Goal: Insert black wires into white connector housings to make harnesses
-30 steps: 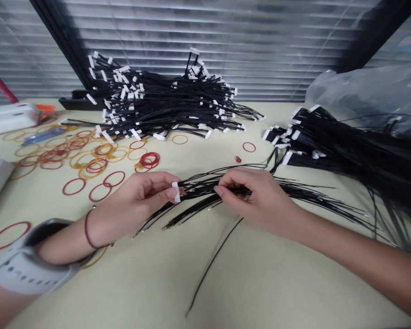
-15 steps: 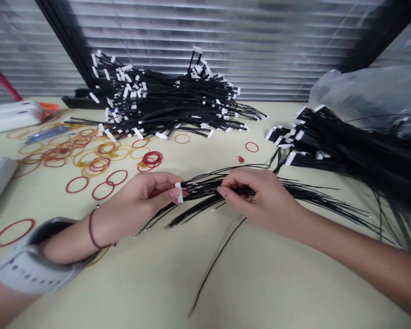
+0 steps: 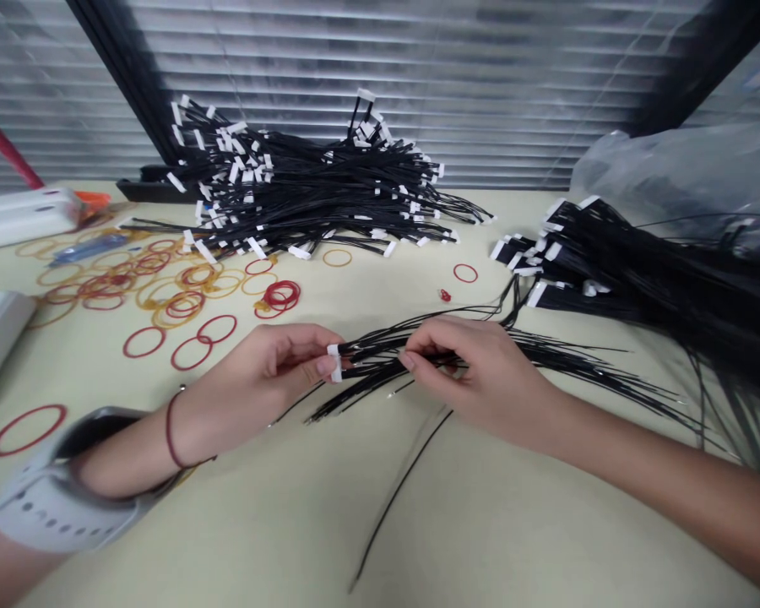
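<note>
Pinched between the thumb and fingers of my left hand [image 3: 288, 363] is a small white connector [image 3: 335, 363], with black wires running from it to the right. My right hand [image 3: 465, 359] is closed in a pinch over the black wires [image 3: 380, 365], to the right of the connector. Exactly which wire its fingertips grip is hidden. Loose wire ends with tiny metal tips lie below and between the hands, and more fan out beyond my right wrist. A single black wire [image 3: 396, 494] curves down over the table below my right hand.
A pile of black cables with white connectors [image 3: 329, 186] lies at the back. Another cable bundle [image 3: 659, 287] lies at right, beside a clear plastic bag [image 3: 677, 173]. Red and yellow rubber bands [image 3: 183, 287] are scattered at left, near white devices [image 3: 25, 215].
My left hand and the connector have shifted slightly right and down. My right hand has barely moved and stays pinched over the wires.
</note>
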Available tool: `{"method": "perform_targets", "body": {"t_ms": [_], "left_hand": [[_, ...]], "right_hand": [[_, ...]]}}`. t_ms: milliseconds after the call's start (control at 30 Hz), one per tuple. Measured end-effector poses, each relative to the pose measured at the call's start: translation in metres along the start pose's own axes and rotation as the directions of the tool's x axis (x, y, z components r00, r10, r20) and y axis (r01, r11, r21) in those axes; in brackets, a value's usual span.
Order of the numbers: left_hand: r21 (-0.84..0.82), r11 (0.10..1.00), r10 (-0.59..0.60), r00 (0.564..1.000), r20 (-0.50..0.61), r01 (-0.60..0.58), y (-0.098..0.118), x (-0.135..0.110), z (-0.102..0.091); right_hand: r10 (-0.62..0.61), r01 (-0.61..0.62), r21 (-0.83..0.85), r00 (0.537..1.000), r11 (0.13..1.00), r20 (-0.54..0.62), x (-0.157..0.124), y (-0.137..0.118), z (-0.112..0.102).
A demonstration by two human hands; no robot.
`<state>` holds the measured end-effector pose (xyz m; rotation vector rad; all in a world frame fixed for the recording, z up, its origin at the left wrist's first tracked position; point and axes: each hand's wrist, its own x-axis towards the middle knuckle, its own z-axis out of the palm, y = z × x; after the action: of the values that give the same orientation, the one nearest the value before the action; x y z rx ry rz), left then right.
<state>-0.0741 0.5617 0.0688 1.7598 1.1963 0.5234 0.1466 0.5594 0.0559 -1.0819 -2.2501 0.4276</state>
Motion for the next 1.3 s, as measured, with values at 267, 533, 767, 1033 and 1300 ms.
{"method": "perform_targets", "body": {"t_ms": [267, 533, 767, 1033, 1300], "left_hand": [[-0.022, 1.0, -0.005, 1.0, 0.01, 0.005, 0.006, -0.002, 0.005], [0.058, 0.998, 0.015, 1.0, 0.007, -0.015, 0.011, -0.005, 0.009], [0.107, 0.994, 0.037, 0.999, -0.025, -0.034, 0.008, -0.005, 0.012], [0.115, 0.993, 0.033, 0.999, -0.038, -0.028, 0.007, -0.005, 0.018], [0.197, 0.978, 0.072, 0.996, -0.043, -0.062, 0.006, -0.006, 0.02]], "right_hand": [[0.035, -0.032, -0.043, 0.997, 0.999, 0.073, -0.004, -0.007, 0.001], [0.048, -0.052, 0.053, 0.997, 0.997, 0.065, -0.004, -0.008, 0.001], [0.037, -0.042, 0.053, 0.995, 0.998, 0.093, -0.003, -0.011, 0.006], [0.002, -0.002, 0.002, 0.994, 1.0, 0.107, -0.004, -0.012, 0.01], [0.013, -0.016, 0.022, 0.992, 1.0, 0.123, -0.004, -0.013, 0.014]]}}
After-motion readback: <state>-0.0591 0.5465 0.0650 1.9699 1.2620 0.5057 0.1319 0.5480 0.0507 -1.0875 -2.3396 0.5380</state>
